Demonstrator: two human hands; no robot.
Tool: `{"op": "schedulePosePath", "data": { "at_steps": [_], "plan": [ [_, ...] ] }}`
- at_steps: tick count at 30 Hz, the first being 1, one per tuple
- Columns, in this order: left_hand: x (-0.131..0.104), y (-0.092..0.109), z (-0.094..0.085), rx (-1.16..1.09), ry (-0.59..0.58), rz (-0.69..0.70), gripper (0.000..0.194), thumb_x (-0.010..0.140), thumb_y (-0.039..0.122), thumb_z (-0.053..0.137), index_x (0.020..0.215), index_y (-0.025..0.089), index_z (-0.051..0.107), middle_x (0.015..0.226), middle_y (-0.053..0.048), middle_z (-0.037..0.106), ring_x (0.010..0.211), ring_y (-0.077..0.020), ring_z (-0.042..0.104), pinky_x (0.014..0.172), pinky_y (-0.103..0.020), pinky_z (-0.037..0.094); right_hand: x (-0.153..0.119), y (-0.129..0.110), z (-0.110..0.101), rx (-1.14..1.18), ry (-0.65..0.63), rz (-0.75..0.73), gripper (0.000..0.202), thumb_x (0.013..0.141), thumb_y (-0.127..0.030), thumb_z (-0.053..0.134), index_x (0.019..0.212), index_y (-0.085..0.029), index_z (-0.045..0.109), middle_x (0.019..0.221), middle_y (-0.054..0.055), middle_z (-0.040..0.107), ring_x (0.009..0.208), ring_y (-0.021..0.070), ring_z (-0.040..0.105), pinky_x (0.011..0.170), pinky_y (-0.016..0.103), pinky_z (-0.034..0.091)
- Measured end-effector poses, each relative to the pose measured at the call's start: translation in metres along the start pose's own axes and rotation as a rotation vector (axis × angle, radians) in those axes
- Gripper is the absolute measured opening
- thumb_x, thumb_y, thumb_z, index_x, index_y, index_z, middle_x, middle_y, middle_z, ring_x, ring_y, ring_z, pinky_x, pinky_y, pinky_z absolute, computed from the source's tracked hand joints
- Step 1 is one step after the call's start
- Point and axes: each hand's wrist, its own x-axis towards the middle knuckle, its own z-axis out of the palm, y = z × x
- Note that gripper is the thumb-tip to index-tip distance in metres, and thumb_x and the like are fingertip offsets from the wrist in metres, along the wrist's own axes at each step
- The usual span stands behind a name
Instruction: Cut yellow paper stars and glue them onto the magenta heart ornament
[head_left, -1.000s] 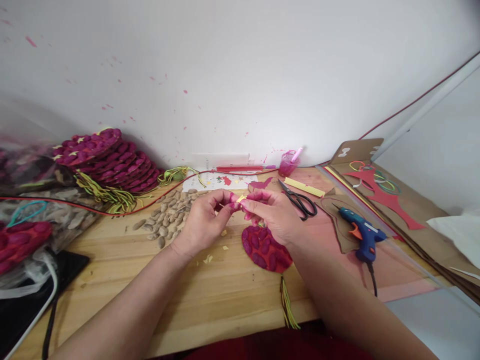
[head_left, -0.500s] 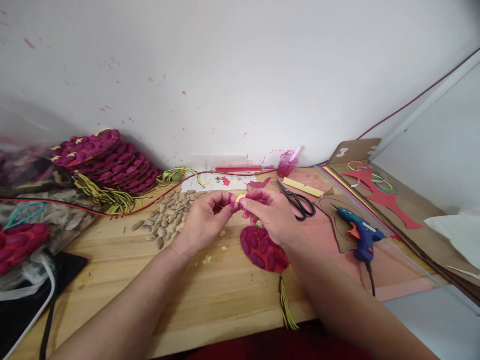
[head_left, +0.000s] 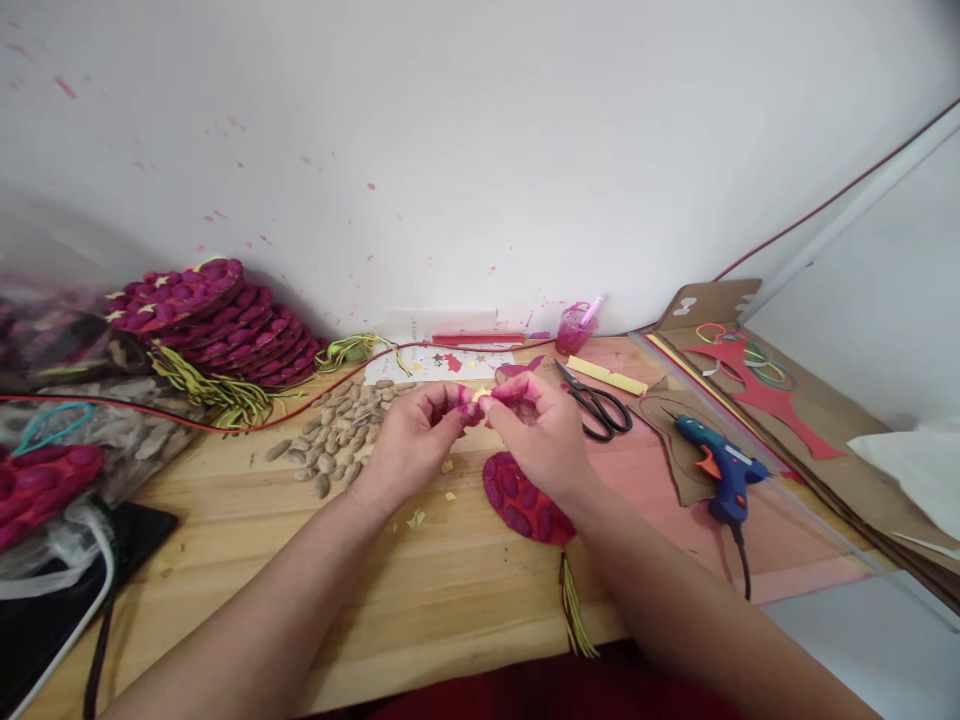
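Between the fingertips of my left hand (head_left: 420, 430) and my right hand (head_left: 544, 425) is a small piece of yellow paper (head_left: 481, 394), pinched from both sides. Its exact outline is partly hidden by my stained fingers. Below my right hand, on the wooden table, lies a round red piece (head_left: 517, 497) covered with magenta peanut shells, partly covered by my wrist. A yellow-green tassel (head_left: 575, 610) hangs from its lower edge. Yellow paper scraps (head_left: 415, 518) lie on the wood below my left hand.
Unpainted peanuts (head_left: 337, 430) lie left of my hands. Black scissors (head_left: 600, 405), a yellow strip (head_left: 606, 375) and a blue glue gun (head_left: 724, 465) are to the right. Stacked magenta pieces (head_left: 247, 325) stand at the back left. A pink cup (head_left: 574, 330) is by the wall.
My fingers have shifted slightly around the yellow paper, and my right fingers look more curled. The things on the table stay where they were.
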Motion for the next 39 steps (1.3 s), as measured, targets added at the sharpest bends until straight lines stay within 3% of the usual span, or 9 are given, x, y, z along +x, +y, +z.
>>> {"op": "schedulePosePath", "data": {
  "at_steps": [4, 14, 22, 25, 29, 34, 37, 39],
  "plan": [
    [0.0, 0.002, -0.002, 0.011, -0.024, -0.018, 0.012, 0.083, 0.027, 0.066, 0.083, 0.016, 0.068, 0.077, -0.003, 0.068, 0.072, -0.0146, 0.057, 0.067, -0.025, 0.045, 0.008, 0.002, -0.006, 0.295, -0.169, 0.256, 0.026, 0.07, -0.037, 0.079, 0.081, -0.019, 0.064, 0.071, 0.001, 0.069, 0.06, 0.0125, 0.061, 0.049, 0.023, 0.04],
    [0.002, 0.0, -0.005, 0.013, -0.08, 0.025, 0.01, 0.084, 0.026, 0.063, 0.083, 0.016, 0.066, 0.076, -0.002, 0.067, 0.071, -0.014, 0.058, 0.069, -0.026, 0.045, 0.011, 0.004, -0.009, 0.477, -0.237, 0.412, 0.023, 0.063, -0.032, 0.084, 0.074, -0.018, 0.069, 0.065, -0.001, 0.067, 0.058, 0.0106, 0.059, 0.05, 0.022, 0.037],
    [0.003, -0.002, -0.008, 0.037, -0.105, 0.053, 0.006, 0.083, 0.021, 0.063, 0.081, 0.016, 0.065, 0.074, -0.001, 0.066, 0.069, -0.0127, 0.057, 0.068, -0.025, 0.044, 0.011, 0.004, -0.01, 0.573, -0.304, 0.51, 0.022, 0.066, -0.031, 0.081, 0.075, -0.017, 0.066, 0.065, -0.001, 0.066, 0.058, 0.0112, 0.059, 0.048, 0.022, 0.035],
    [0.003, -0.001, -0.006, 0.018, -0.103, 0.034, 0.007, 0.082, 0.023, 0.064, 0.08, 0.016, 0.065, 0.074, -0.001, 0.066, 0.068, -0.0127, 0.057, 0.066, -0.025, 0.044, 0.009, 0.001, -0.005, 0.485, -0.213, 0.442, 0.024, 0.065, -0.031, 0.081, 0.075, -0.017, 0.063, 0.066, -0.001, 0.067, 0.056, 0.0112, 0.058, 0.047, 0.022, 0.036],
    [0.003, -0.001, -0.004, -0.025, -0.093, -0.008, 0.009, 0.083, 0.025, 0.066, 0.082, 0.015, 0.066, 0.076, -0.001, 0.067, 0.07, -0.0123, 0.057, 0.066, -0.024, 0.044, 0.005, -0.002, 0.002, 0.273, -0.063, 0.226, 0.023, 0.07, -0.029, 0.077, 0.076, -0.018, 0.059, 0.069, 0.0, 0.068, 0.057, 0.0117, 0.061, 0.049, 0.023, 0.041],
    [0.003, -0.003, -0.003, -0.039, -0.044, -0.036, 0.011, 0.08, 0.025, 0.069, 0.083, 0.015, 0.067, 0.075, 0.0, 0.064, 0.068, -0.0112, 0.053, 0.065, -0.023, 0.044, -0.001, 0.006, 0.007, 0.056, -0.003, -0.033, 0.012, 0.081, -0.026, 0.067, 0.083, -0.019, 0.057, 0.076, 0.002, 0.07, 0.068, 0.0156, 0.068, 0.062, 0.028, 0.051],
    [0.002, -0.004, -0.003, -0.051, -0.025, -0.045, 0.014, 0.079, 0.026, 0.071, 0.085, 0.014, 0.068, 0.076, 0.0, 0.064, 0.068, -0.0113, 0.053, 0.065, -0.023, 0.044, -0.003, 0.011, 0.008, -0.115, 0.049, -0.201, 0.007, 0.083, -0.024, 0.065, 0.084, -0.02, 0.058, 0.077, 0.002, 0.07, 0.068, 0.0151, 0.067, 0.063, 0.028, 0.051],
    [0.002, -0.004, -0.002, -0.051, -0.012, -0.051, 0.015, 0.08, 0.027, 0.07, 0.086, 0.014, 0.068, 0.076, 0.0, 0.064, 0.068, -0.0112, 0.053, 0.065, -0.023, 0.044, -0.003, 0.011, 0.007, -0.156, 0.054, -0.236, 0.007, 0.083, -0.023, 0.065, 0.083, -0.02, 0.059, 0.077, 0.002, 0.07, 0.067, 0.0148, 0.067, 0.063, 0.028, 0.051]
  ]
}}
